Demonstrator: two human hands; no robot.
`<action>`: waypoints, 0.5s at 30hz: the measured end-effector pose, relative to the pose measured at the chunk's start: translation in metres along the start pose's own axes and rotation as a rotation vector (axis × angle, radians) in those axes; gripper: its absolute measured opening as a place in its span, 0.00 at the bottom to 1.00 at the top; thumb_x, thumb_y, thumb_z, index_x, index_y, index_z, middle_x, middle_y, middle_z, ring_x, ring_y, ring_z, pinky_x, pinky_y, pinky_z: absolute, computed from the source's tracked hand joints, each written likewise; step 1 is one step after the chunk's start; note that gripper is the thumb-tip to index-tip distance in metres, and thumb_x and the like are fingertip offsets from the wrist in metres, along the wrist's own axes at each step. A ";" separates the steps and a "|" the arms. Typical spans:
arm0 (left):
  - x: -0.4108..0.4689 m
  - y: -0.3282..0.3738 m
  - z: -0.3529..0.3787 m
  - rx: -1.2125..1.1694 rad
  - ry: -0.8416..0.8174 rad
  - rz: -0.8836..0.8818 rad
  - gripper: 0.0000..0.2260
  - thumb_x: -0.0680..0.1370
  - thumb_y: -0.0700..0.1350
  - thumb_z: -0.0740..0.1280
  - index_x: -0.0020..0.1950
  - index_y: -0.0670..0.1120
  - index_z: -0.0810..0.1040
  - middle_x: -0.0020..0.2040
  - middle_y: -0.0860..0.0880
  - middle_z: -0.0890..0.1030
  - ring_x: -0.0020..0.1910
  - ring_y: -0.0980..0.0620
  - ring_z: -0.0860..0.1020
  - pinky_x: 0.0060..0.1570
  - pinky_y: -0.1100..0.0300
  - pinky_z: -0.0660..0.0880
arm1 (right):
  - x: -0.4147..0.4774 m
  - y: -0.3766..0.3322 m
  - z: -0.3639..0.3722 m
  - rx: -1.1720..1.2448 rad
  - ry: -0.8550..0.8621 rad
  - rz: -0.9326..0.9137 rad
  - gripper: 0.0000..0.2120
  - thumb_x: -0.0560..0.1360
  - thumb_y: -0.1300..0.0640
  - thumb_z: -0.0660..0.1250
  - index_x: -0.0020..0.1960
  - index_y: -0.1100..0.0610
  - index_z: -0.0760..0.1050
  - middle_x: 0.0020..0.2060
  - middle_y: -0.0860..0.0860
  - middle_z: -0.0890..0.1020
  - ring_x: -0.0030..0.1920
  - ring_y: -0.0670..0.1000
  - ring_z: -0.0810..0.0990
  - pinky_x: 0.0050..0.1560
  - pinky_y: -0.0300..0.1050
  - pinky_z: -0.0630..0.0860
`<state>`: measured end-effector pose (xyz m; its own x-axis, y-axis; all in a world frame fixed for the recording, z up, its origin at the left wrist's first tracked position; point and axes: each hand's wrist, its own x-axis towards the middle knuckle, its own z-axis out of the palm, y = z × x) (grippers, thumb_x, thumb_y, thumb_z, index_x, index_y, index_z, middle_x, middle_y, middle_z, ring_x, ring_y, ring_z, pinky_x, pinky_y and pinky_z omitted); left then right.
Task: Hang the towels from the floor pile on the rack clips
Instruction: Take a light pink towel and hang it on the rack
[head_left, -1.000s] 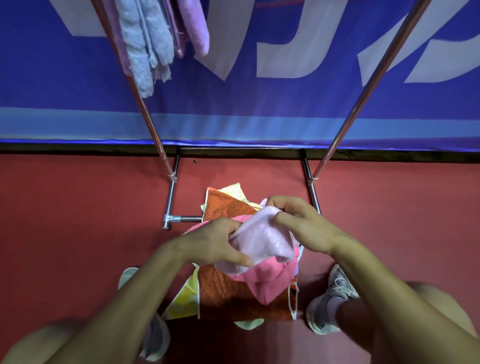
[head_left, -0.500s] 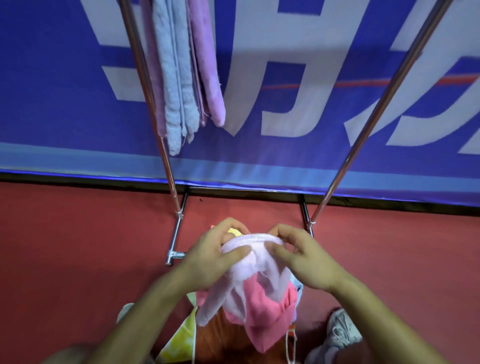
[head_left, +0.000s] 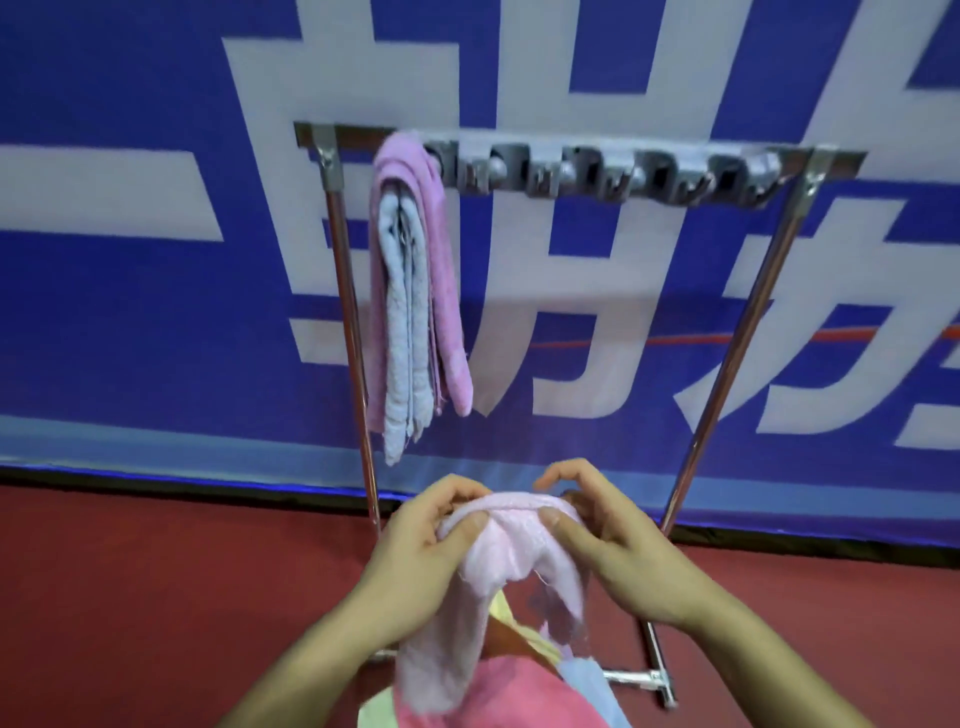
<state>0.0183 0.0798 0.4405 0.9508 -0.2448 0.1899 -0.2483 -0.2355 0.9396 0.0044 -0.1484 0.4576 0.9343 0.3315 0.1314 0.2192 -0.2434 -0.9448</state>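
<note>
Towel (head_left: 511, 551), pale pink, at lower centre: left hand (head_left: 415, 545) and right hand (head_left: 618, 561) both pinch its bunched top edge, tail drooping toward the pile (head_left: 519, 691). Clips (head_left: 597, 174) at upper right are blurred, seemingly free. A thick bunch may slip out, or the tail may drag another towel up.

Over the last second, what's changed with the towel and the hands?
The left hand and right hand have raised the pale pink towel off the floor pile towards the rack; it now hangs from their grip. The view tilted up, bringing the clips in. Unchanged: both grips, and the hung towels at the rack's left end.
</note>
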 end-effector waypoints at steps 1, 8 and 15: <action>0.005 0.011 -0.004 -0.033 0.014 0.007 0.06 0.77 0.44 0.67 0.51 0.52 0.81 0.48 0.48 0.85 0.49 0.50 0.82 0.54 0.47 0.78 | 0.006 -0.011 -0.004 0.044 -0.008 -0.011 0.11 0.82 0.50 0.65 0.63 0.50 0.72 0.43 0.69 0.75 0.42 0.55 0.73 0.46 0.54 0.71; 0.057 0.093 -0.030 -0.053 0.048 0.119 0.17 0.79 0.27 0.60 0.56 0.47 0.79 0.52 0.49 0.85 0.54 0.53 0.84 0.53 0.63 0.79 | 0.058 -0.088 -0.022 0.127 0.033 -0.154 0.05 0.82 0.53 0.63 0.55 0.54 0.73 0.43 0.61 0.77 0.43 0.54 0.71 0.45 0.52 0.68; 0.129 0.158 -0.053 -0.001 0.075 0.211 0.13 0.83 0.36 0.61 0.62 0.51 0.75 0.48 0.42 0.86 0.46 0.37 0.82 0.46 0.47 0.79 | 0.123 -0.162 -0.057 0.049 0.245 -0.293 0.07 0.85 0.60 0.59 0.54 0.49 0.73 0.44 0.69 0.81 0.39 0.57 0.76 0.40 0.54 0.71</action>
<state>0.1112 0.0606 0.6288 0.8887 -0.2183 0.4032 -0.4434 -0.1849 0.8771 0.0995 -0.1199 0.6443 0.8747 0.1511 0.4604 0.4789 -0.1251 -0.8689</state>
